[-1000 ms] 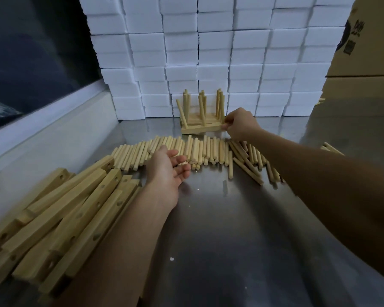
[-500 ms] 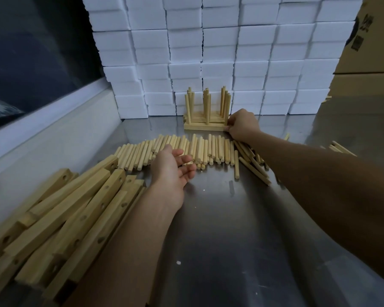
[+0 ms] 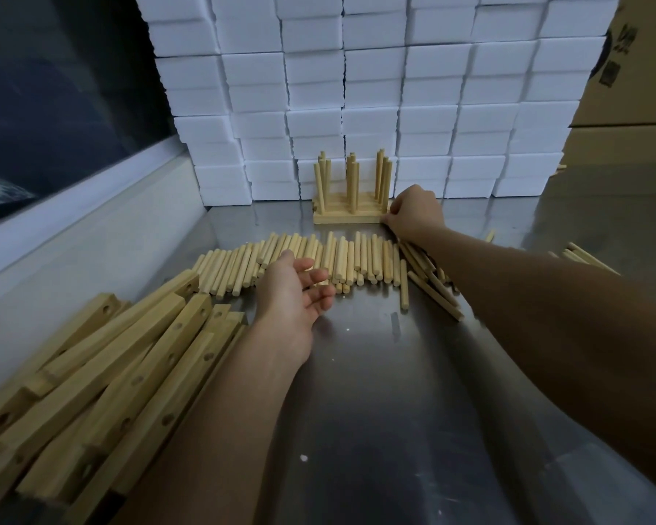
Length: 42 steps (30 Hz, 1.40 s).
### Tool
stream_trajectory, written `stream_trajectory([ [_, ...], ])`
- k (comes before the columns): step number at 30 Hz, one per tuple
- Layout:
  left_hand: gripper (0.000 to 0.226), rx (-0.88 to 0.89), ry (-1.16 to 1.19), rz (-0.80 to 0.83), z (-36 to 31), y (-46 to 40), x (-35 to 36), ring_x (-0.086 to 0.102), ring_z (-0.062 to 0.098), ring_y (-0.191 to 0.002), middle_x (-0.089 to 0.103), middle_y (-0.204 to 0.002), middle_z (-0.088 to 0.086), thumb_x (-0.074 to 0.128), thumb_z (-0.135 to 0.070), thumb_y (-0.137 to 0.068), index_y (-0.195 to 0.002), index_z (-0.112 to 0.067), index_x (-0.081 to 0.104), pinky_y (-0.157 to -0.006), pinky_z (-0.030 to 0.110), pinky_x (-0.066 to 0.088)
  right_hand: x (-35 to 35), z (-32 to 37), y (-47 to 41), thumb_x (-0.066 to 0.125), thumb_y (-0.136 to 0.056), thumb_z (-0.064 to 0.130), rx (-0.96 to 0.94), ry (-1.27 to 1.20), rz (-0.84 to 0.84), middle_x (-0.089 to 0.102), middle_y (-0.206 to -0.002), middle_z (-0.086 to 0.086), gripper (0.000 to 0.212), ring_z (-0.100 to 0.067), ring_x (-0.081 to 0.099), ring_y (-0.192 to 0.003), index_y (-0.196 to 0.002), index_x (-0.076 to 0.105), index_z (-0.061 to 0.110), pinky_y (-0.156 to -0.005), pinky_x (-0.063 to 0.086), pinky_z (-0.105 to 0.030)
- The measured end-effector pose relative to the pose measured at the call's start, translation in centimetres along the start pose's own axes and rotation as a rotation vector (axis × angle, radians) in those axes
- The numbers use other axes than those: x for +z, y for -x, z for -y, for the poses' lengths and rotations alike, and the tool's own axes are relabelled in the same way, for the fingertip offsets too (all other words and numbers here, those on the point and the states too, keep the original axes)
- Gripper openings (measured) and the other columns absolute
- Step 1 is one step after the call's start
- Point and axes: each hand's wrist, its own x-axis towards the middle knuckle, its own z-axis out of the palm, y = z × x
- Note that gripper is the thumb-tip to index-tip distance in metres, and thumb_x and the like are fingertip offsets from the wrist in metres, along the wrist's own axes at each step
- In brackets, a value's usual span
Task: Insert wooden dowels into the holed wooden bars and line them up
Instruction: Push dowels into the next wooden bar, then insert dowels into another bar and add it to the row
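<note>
While the right hand (image 3: 413, 212) grips the doweled bars (image 3: 351, 216) at 12 o'clock, the left hand (image 3: 294, 293) lies slack, fingers apart, holding nothing. Loose dowels (image 3: 360, 255) span between them

Two hands: left hand (image 3: 296, 293), right hand (image 3: 415, 214); one row of finished bars (image 3: 351, 216) with upright dowels (image 3: 353, 183), too overlapped to count; dozens of loose dowels (image 3: 356, 259); roughly ten holed bars (image 3: 122, 358).

Loose dowels (image 3: 356, 259) lie between the holed bars (image 3: 103, 358), left, and the dowelled bars (image 3: 351, 216) behind.
</note>
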Motion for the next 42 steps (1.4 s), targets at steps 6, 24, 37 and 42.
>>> stream_trajectory([
  [6, 0.033, 0.005, -0.002, 0.006, 0.1, 0.0, 0.0, 0.058, 0.013, -0.041, 0.062, -0.046, -0.002, 0.042, -0.034, -0.105, -0.088, -0.011, 0.058, -0.048, 0.027, 0.047, -0.4, 0.2, 0.8, 0.066, -0.09, 0.017, -0.002, 0.008, -0.052, 0.07, -0.095, -0.008, 0.019, -0.023, 0.068, -0.085, -0.107, 0.067, 0.008, -0.082, 0.059, -0.041],
  [24, 0.024, 0.26, -0.006, 0.032, -1.7, 2.1, 0.7, 0.055, 0.011, -0.042, 0.06, -0.053, -0.001, 0.047, -0.025, -0.102, -0.088, -0.01, 0.059, -0.044, 0.023, 0.047, -4.4, 1.4, 15.9, 0.064, -0.095, 0.022, -0.317, -0.334, -0.146, 0.066, -0.082, 0.013, 0.01, 0.002, 0.063, -0.075, -0.1, 0.072, 0.019, -0.067, 0.049, -0.007],
  [37, 0.02, 0.792, -1.777, 0.221, -2.5, 7.4, -3.7, 0.058, 0.014, -0.1, 0.061, -0.103, -0.011, 0.046, -0.048, -0.098, -0.104, -0.032, 0.057, -0.101, 0.047, 0.03, -4.3, 1.0, 17.3, 0.065, -0.094, 0.018, -0.42, -0.232, -0.196, 0.07, -0.078, 0.003, 0.01, -0.012, 0.065, -0.07, -0.094, 0.073, 0.013, -0.072, 0.057, -0.032],
  [42, 0.083, 0.664, -2.228, -0.15, -1.0, 9.3, -7.6, 0.034, 0.026, -0.138, 0.04, -0.149, -0.001, 0.009, -0.084, -0.08, -0.143, -0.037, 0.035, -0.106, 0.07, 0.005, -4.2, 1.1, 17.3, 0.063, -0.094, 0.019, -0.403, -0.224, -0.163, 0.071, -0.081, 0.003, 0.012, -0.012, 0.065, -0.073, -0.098, 0.073, 0.013, -0.073, 0.057, -0.034],
])
